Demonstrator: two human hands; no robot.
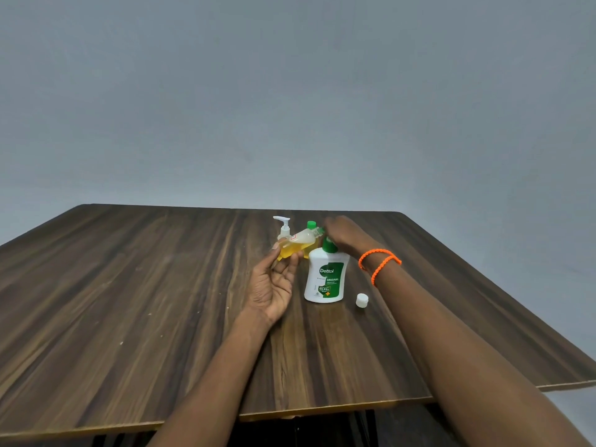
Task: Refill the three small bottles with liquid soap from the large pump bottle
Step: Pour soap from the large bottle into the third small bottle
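Now | L hand (pixel 274 287) pinches tilted small bottle (pixel 295 245) base | R hand (pixel 345 232) presses pump bottle (pixel 325 279)

Dark wood-grain table (pixel 129 301), plain grey-blue wall (pixel 290 91)

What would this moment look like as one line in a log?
left hand: holds tilted small bottle | right hand: on large pump bottle pump | white cap: loose on table

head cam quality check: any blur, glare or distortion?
Head view: right hand motion-blurred over the Dettol bottle; tilted small bottle in the left hand soft; table edges splay from wide-angle distortion; lighting flat, mild sheen only.
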